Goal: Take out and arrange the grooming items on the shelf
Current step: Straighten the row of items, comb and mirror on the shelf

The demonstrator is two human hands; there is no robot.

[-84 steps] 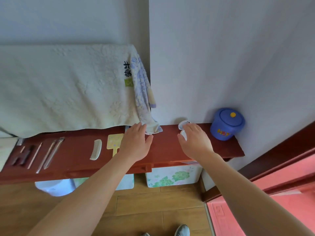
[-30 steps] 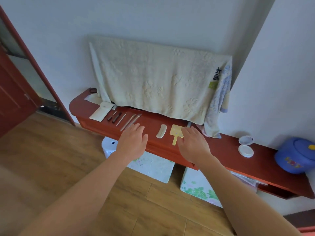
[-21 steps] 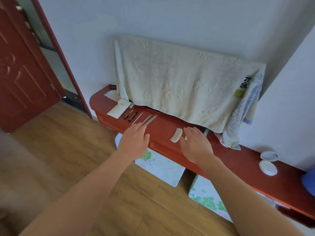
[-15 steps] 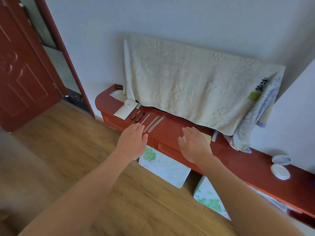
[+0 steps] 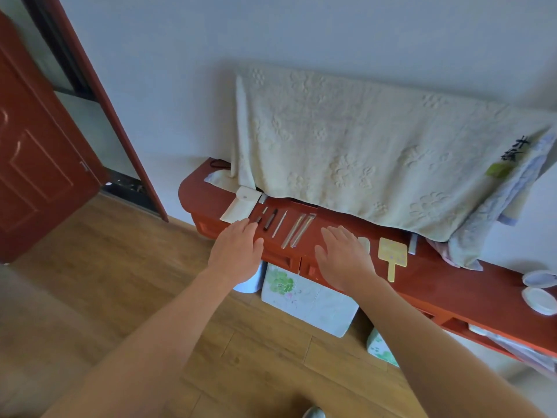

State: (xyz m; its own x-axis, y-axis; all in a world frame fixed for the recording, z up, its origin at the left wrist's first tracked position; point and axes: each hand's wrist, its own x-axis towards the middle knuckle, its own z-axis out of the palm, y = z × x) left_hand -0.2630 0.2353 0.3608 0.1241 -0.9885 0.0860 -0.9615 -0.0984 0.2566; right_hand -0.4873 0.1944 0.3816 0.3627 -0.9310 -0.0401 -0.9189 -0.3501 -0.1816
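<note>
On the long red shelf (image 5: pixel 202 191) lie a white pouch (image 5: pixel 239 205), several slim grooming tools (image 5: pixel 297 230) in a row, a white comb (image 5: pixel 365 244) partly hidden by my right hand, and a yellow hand mirror (image 5: pixel 391 257). Further right sit a round white case (image 5: pixel 539 300) and its open lid (image 5: pixel 539 279). My left hand (image 5: pixel 236 251) hovers flat, fingers apart, at the shelf's front edge below the pouch. My right hand (image 5: pixel 342 254) hovers flat beside the tools. Neither holds anything.
A cream towel (image 5: pixel 361 146) hangs over the back of the shelf, with a blue-patterned cloth (image 5: pixel 494 218) at its right end. Floral boxes (image 5: pixel 304 300) stand on the wooden floor under the shelf. A red door (image 5: pixel 33 152) and frame are at the left.
The view has swung left along the shelf and the blue pot has left it. Both hands moved left from the case and mirror to the row of slim tools, staying flat with nothing in them.
</note>
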